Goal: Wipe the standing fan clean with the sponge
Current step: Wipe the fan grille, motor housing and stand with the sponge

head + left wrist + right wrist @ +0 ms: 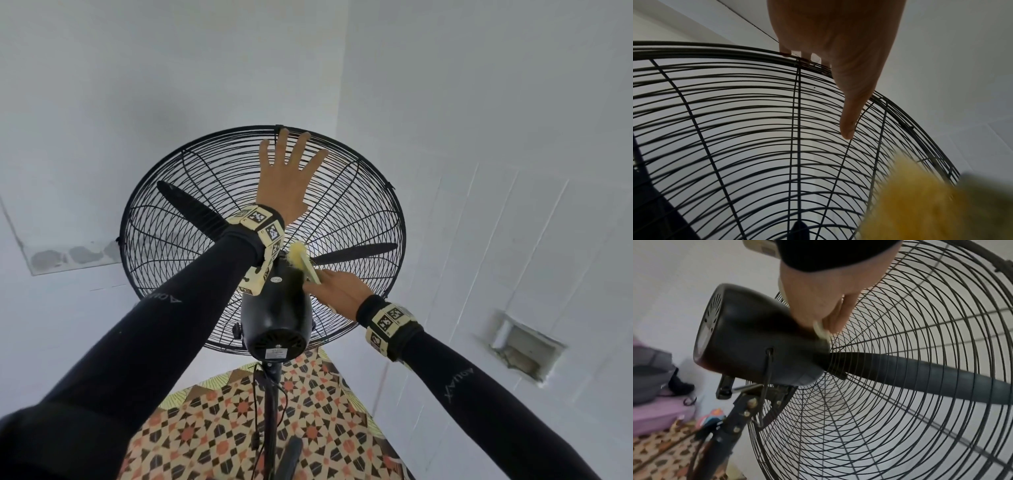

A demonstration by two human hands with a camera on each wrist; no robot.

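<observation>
The black standing fan is seen from behind, with its wire grille [171, 219] facing a white wall and its motor housing [274, 318] nearest me. My left hand [289, 168] lies flat on the upper rear grille [735, 129], fingers spread and straight, fingertips near the rim. My right hand [337, 291] grips a yellow sponge [303, 258] and presses it on the top front of the motor housing [748, 337], where it meets the grille. In the left wrist view the sponge [910, 203] is a blurred yellow mass at the lower right. A dark blade [920, 374] sits inside the cage.
The fan's pole [272, 411] and a hanging cable drop to a patterned floor [212, 428]. White walls close in behind and to the right, with a rough recess [527, 346] in the right wall. A purple cushion with a grey bag [651, 373] lies on the floor.
</observation>
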